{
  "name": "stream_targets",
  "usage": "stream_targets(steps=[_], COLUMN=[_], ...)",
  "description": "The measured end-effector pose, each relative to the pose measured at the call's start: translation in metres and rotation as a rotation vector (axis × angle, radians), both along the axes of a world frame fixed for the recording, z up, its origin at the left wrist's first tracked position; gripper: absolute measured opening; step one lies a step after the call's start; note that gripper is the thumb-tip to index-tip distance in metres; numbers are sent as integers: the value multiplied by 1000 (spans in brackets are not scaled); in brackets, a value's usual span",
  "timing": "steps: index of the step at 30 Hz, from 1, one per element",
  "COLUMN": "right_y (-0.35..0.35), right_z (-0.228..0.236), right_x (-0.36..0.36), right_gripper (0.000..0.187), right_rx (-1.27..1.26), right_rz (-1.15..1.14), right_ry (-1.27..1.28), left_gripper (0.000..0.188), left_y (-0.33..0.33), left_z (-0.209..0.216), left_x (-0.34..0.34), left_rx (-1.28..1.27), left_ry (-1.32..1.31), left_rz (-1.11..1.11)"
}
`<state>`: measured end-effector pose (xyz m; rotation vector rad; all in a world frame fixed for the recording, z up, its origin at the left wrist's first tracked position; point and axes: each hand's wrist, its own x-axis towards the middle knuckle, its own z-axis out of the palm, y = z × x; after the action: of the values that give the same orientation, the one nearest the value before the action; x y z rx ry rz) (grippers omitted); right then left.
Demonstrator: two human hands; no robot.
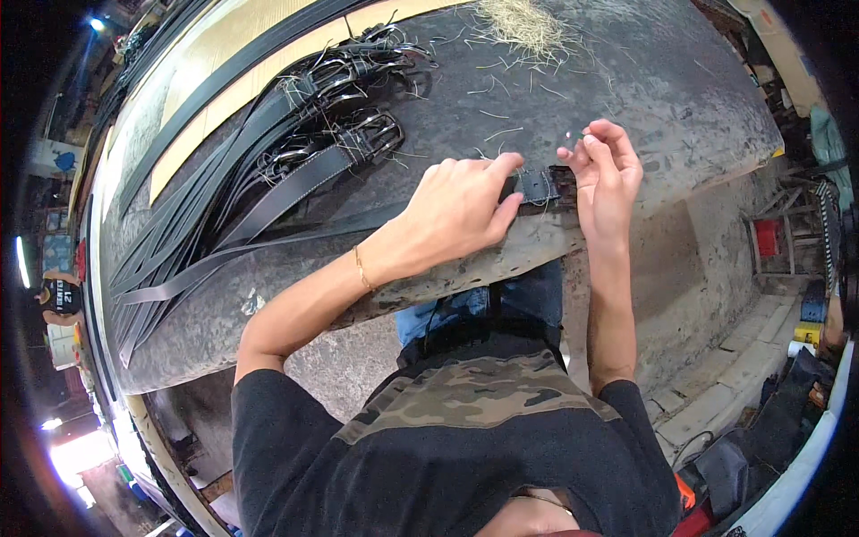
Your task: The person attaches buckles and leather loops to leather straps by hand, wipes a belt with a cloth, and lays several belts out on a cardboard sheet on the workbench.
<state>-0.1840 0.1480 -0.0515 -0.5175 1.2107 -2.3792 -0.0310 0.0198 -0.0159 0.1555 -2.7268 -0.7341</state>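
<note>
A black leather belt with pale stitching lies near the front edge of the worktable, its long strap running off to the left. My left hand is closed over it just short of the stitched end, thumb and forefinger on the leather. Just right of that end, my right hand is raised with thumb and fingertips pinched together. A tiny pale speck shows by those fingertips; what they hold is too small to name. The belt's buckle is partly hidden beside the right hand.
A bundle of black belts with metal buckles lies at the left of the dark worktable. Cut straw-coloured threads are heaped at the far side, with loose strands scattered nearer. A red object sits beyond the right edge.
</note>
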Motion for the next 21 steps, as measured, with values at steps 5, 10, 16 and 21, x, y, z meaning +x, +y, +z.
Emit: stream_targets(steps=[5, 10, 16, 21], right_y=[3, 8, 13, 14], right_z=[-4, -1, 3, 5], right_x=[-3, -6, -5, -4], right_gripper=[12, 15, 19, 22], right_rx=[-136, 263, 443, 510], right_rz=[-10, -6, 144, 151], right_ry=[-102, 375, 489, 509], left_gripper=[28, 10, 12, 13], left_y=[18, 24, 22, 21], left_z=[9, -13, -23, -21], left_x=[-13, -11, -8, -8], left_rx=[-51, 2, 46, 76], left_ry=[-19, 236, 321, 303], left_rz=[-39, -60, -95, -102])
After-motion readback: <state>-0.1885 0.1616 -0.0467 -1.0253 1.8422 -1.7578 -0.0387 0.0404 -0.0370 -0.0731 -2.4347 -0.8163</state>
